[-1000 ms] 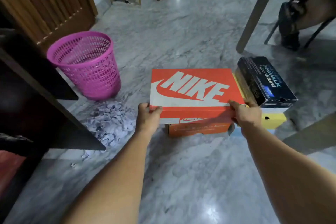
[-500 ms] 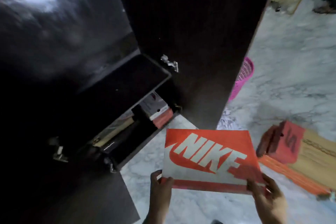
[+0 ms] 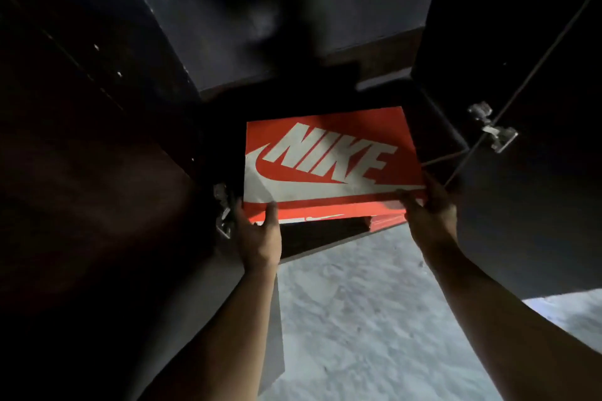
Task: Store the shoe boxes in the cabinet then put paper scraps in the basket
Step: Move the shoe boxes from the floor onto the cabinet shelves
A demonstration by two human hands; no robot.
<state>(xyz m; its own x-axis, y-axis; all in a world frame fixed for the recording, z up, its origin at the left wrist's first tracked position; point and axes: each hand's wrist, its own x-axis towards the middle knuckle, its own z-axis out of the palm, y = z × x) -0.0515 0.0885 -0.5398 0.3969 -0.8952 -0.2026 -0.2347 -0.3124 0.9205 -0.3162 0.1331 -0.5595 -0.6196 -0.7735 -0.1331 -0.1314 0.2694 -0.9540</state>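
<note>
Orange shoe box at the cabinet mouth, both our hands on it.

We have the orange shoe box (image 3: 329,159) by its near corners: our left hand (image 3: 259,234) grips the near-left corner with the thumb up on the lid, and our right hand (image 3: 431,208) clasps the near-right corner, fingers curled round the edge. The box sits lid up, white lettering facing us, its far end reaching into the dark cabinet (image 3: 97,156) between the two open doors. Under its near edge a second orange box (image 3: 387,222) peeks out; whether the two touch we cannot tell. A metal hinge (image 3: 493,128) shines on the right door (image 3: 537,205), another hinge (image 3: 222,208) just beside our left hand. Pale marble floor (image 3: 358,319) lies below our arms.
</note>
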